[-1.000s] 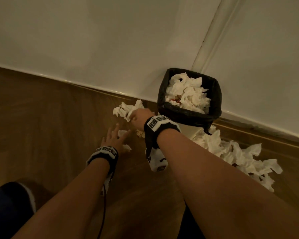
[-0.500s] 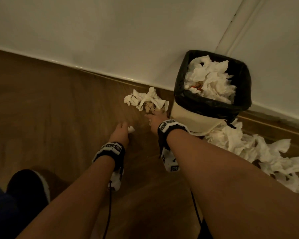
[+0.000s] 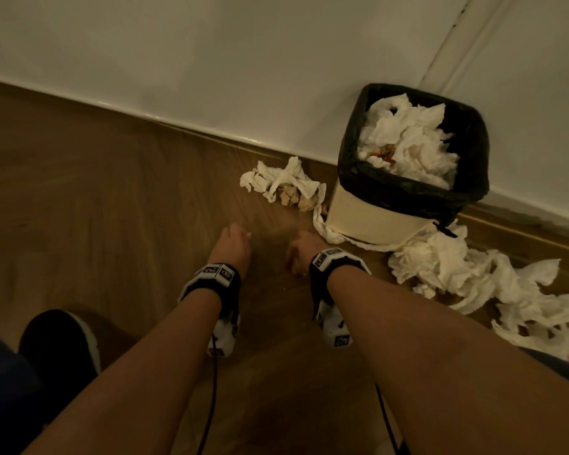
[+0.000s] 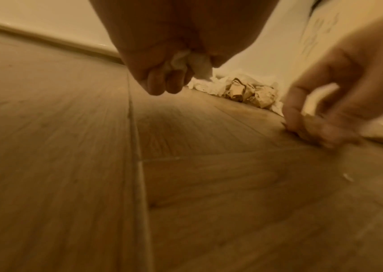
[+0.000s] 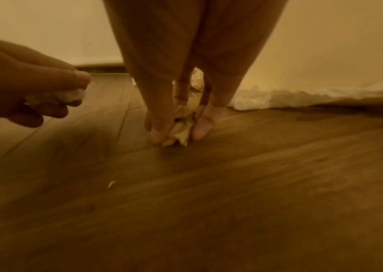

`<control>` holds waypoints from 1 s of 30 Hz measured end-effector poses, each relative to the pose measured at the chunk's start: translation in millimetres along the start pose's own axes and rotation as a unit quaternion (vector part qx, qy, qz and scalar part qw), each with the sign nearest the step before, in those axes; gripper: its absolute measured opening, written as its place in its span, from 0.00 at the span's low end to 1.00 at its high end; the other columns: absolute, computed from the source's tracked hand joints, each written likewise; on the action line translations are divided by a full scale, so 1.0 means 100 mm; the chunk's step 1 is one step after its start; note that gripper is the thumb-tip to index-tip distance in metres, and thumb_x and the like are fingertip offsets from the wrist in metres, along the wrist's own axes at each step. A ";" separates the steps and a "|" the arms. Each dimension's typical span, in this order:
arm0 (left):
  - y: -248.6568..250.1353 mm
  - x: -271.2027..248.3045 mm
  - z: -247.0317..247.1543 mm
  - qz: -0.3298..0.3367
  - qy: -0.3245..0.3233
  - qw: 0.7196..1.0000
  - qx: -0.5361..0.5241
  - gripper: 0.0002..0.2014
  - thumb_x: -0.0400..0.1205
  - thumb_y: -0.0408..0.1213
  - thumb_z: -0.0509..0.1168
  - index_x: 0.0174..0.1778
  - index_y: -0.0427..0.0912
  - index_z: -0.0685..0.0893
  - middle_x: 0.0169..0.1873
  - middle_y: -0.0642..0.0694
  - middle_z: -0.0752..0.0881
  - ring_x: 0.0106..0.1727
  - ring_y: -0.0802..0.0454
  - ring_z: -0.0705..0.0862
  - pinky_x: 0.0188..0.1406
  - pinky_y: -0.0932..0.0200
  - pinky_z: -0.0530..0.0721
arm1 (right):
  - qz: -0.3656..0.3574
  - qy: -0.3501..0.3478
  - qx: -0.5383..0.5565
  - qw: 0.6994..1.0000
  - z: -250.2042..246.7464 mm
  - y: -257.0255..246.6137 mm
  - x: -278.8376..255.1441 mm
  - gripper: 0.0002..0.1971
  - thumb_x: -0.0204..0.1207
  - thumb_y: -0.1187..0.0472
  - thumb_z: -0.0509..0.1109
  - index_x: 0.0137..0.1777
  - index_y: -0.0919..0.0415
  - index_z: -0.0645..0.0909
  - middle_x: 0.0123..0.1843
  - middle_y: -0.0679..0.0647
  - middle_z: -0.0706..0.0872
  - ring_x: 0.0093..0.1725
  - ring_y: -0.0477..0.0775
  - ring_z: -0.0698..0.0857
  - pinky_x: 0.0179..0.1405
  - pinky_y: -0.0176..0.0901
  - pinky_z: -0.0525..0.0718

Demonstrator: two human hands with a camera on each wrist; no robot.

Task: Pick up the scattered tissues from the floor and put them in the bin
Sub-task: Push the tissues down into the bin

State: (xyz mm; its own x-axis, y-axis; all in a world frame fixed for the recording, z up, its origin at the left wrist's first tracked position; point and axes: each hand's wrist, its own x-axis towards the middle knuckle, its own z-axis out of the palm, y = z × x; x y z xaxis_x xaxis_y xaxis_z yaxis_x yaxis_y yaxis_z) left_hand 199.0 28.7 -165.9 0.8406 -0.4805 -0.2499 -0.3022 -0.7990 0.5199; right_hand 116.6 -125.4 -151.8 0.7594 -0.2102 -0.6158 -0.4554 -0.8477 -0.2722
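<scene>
My left hand hovers low over the wooden floor with its fingers curled round a small white tissue scrap; the same scrap shows in the right wrist view. Just right of it, my right hand pinches a crumpled brownish tissue wad that sits on the floor. Against the wall stands the bin, cream with a black liner, heaped with white tissues. A small pile of white and brown tissues lies left of the bin, and a big white heap spreads to its right.
A white wall with a skirting board runs behind the bin. A dark shoe is at the lower left. A tiny white fleck lies on the floor near the hands. Cables hang from both wrist cameras.
The right hand let go of the pile by the bin and drew back toward me, down onto a wad on the floor. The left hand curled round a small scrap. The camera shifted left.
</scene>
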 end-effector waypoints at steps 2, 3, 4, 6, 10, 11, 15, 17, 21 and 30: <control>-0.02 0.00 -0.01 -0.006 0.005 1.000 -0.020 0.11 0.87 0.36 0.49 0.57 0.33 0.71 0.57 0.34 0.77 0.48 0.38 0.80 0.44 0.50 0.76 | -0.005 -0.013 0.043 0.999 0.09 -0.01 -0.09 0.16 0.70 0.64 0.77 0.57 0.55 0.84 0.79 0.60 0.61 0.72 0.65 0.72 0.62 0.48 0.78; -0.03 -0.01 -0.02 -0.003 0.004 1.000 -0.019 0.10 0.87 0.34 0.49 0.57 0.33 0.71 0.57 0.34 0.77 0.48 0.37 0.80 0.43 0.50 0.76 | -0.006 -0.007 0.068 0.998 0.16 0.00 -0.13 0.16 0.69 0.64 0.78 0.57 0.55 0.84 0.78 0.60 0.62 0.73 0.65 0.71 0.61 0.47 0.77; -0.03 -0.01 -0.02 0.000 0.003 1.000 -0.016 0.10 0.86 0.34 0.49 0.57 0.33 0.71 0.57 0.34 0.77 0.47 0.37 0.80 0.43 0.50 0.76 | -0.008 0.001 0.091 0.996 0.21 0.00 -0.17 0.17 0.68 0.63 0.78 0.57 0.56 0.83 0.76 0.59 0.64 0.73 0.64 0.70 0.58 0.46 0.77; -0.04 -0.04 -0.02 -0.001 0.002 1.000 -0.020 0.09 0.86 0.33 0.49 0.57 0.34 0.71 0.57 0.34 0.77 0.46 0.38 0.80 0.41 0.51 0.76 | -0.014 0.018 0.119 0.993 0.30 -0.01 -0.23 0.17 0.68 0.63 0.79 0.57 0.57 0.83 0.71 0.57 0.69 0.71 0.63 0.72 0.55 0.43 0.77; -0.07 -0.08 0.00 -0.004 -0.009 1.000 -0.019 0.09 0.86 0.32 0.49 0.57 0.34 0.71 0.56 0.35 0.77 0.43 0.41 0.78 0.40 0.51 0.76 | -0.014 0.016 0.106 0.994 0.35 -0.03 -0.29 0.18 0.68 0.59 0.78 0.58 0.55 0.82 0.74 0.60 0.66 0.73 0.62 0.70 0.67 0.49 0.74; -0.08 -0.09 0.00 -0.001 -0.014 1.000 -0.007 0.09 0.86 0.32 0.49 0.57 0.34 0.71 0.56 0.35 0.77 0.44 0.41 0.79 0.40 0.52 0.76 | -0.015 0.017 0.098 0.995 0.36 -0.03 -0.30 0.18 0.69 0.59 0.78 0.58 0.55 0.82 0.74 0.60 0.66 0.71 0.61 0.72 0.65 0.47 0.75; -0.11 -0.12 -0.05 -0.001 -0.002 0.999 -0.033 0.10 0.87 0.34 0.49 0.57 0.34 0.72 0.56 0.35 0.78 0.46 0.38 0.80 0.43 0.48 0.79 | -0.031 0.061 0.085 0.994 0.45 -0.05 -0.35 0.15 0.71 0.59 0.76 0.57 0.58 0.82 0.65 0.56 0.69 0.59 0.56 0.78 0.52 0.40 0.76; -0.14 -0.13 -0.08 -0.005 0.000 0.999 -0.033 0.10 0.87 0.35 0.49 0.57 0.35 0.72 0.56 0.36 0.78 0.45 0.38 0.80 0.42 0.49 0.78 | -0.038 0.077 0.077 0.993 0.49 -0.06 -0.36 0.13 0.73 0.58 0.74 0.57 0.59 0.82 0.64 0.56 0.69 0.58 0.56 0.78 0.51 0.38 0.74; -0.17 -0.16 -0.14 -0.002 -0.005 0.999 -0.033 0.11 0.87 0.35 0.48 0.59 0.35 0.72 0.58 0.36 0.77 0.47 0.37 0.80 0.44 0.48 0.78 | -0.042 0.093 0.008 0.995 0.56 -0.10 -0.37 0.12 0.80 0.57 0.66 0.58 0.63 0.80 0.66 0.58 0.68 0.57 0.58 0.78 0.54 0.42 0.75; -0.18 -0.20 -0.16 0.006 0.018 1.000 -0.013 0.13 0.84 0.26 0.51 0.63 0.32 0.74 0.62 0.33 0.75 0.60 0.38 0.76 0.59 0.48 0.74 | 0.097 0.067 0.008 0.993 0.42 -0.05 -0.46 0.15 0.85 0.64 0.54 0.68 0.64 0.74 0.69 0.62 0.74 0.69 0.62 0.73 0.71 0.51 0.68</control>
State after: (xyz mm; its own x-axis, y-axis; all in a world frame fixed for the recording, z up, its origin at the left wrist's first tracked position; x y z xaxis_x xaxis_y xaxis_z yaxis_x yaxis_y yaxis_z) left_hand 194.4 58.7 -157.2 0.8529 -0.4758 -0.2151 -0.3000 -0.7837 0.5439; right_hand 64.1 -91.2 -153.0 0.7112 -0.4318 -0.5547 -0.6049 -0.7779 -0.1700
